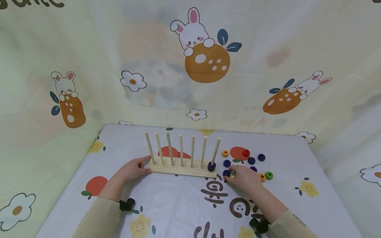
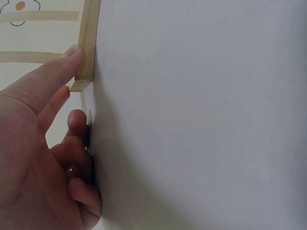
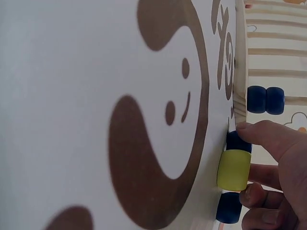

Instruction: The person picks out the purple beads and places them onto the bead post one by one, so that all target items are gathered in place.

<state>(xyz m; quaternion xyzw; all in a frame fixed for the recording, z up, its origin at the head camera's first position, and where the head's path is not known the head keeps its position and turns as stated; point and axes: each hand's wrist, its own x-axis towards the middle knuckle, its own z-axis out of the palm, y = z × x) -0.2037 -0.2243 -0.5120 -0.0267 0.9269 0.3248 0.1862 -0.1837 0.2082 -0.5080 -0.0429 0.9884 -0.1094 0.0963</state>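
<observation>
A wooden peg rack (image 1: 181, 171) with a row of upright pegs stands mid-table. Two dark blue beads (image 3: 265, 99) are stacked on its rightmost peg. My left hand (image 1: 135, 169) holds the rack's left end between thumb and index finger; in the left wrist view the thumb (image 2: 72, 55) lies against the wood and the other fingers curl below. To the right of the rack, my right hand (image 1: 245, 178) pinches a dark blue bead (image 1: 226, 173) low at the tabletop. A yellow-green bead (image 3: 234, 170) sits beside that bead, partly under the hand in the head view.
Loose beads lie around the right hand: an orange bead (image 1: 225, 153), a red bead (image 1: 246, 152), a green bead (image 1: 269, 175) and several dark blue ones. A patterned cloth (image 1: 166, 205) covers the table, and a printed curtain (image 1: 160, 105) hangs behind it.
</observation>
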